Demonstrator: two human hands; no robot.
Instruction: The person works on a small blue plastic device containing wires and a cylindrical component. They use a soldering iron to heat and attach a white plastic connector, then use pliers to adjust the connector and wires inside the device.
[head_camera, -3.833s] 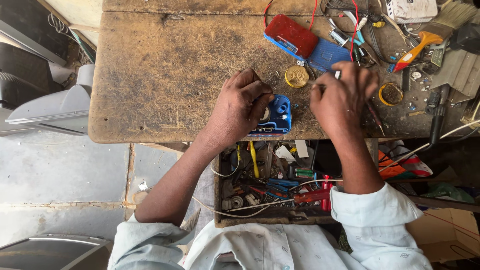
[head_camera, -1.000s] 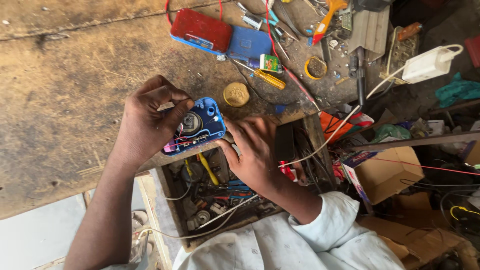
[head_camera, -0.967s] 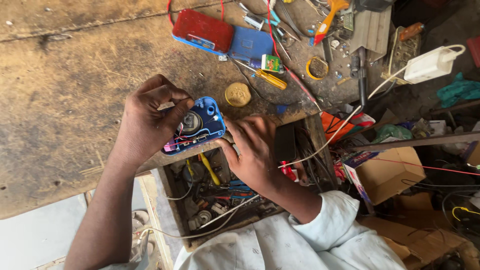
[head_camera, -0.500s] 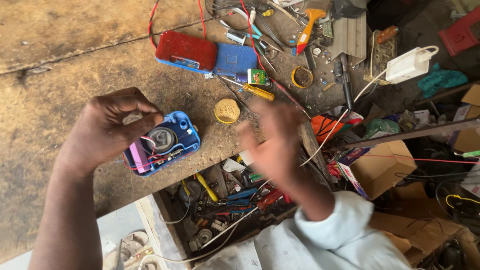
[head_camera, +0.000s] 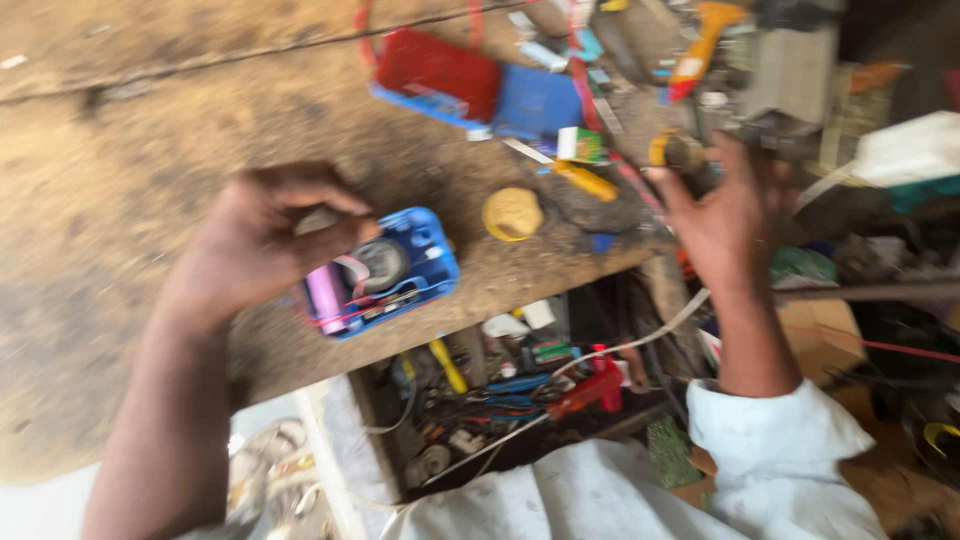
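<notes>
Blue casing (head_camera: 385, 275) pinched in left hand (head_camera: 255, 245) near bench edge; right hand (head_camera: 725, 205) spread

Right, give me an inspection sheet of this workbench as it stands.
Surface: worn wooden bench, dusty.
Job's things: opened blue casing, pink cell and round part inside.
Clutter: red-and-blue case, yellow disc, open drawer of tools.
Hands: left hand holds the casing; right hand open, reaching among tools at the bench's right end; blurred.
Cables: white cable across the drawer.
Surroundings: cardboard box on the right.
</notes>
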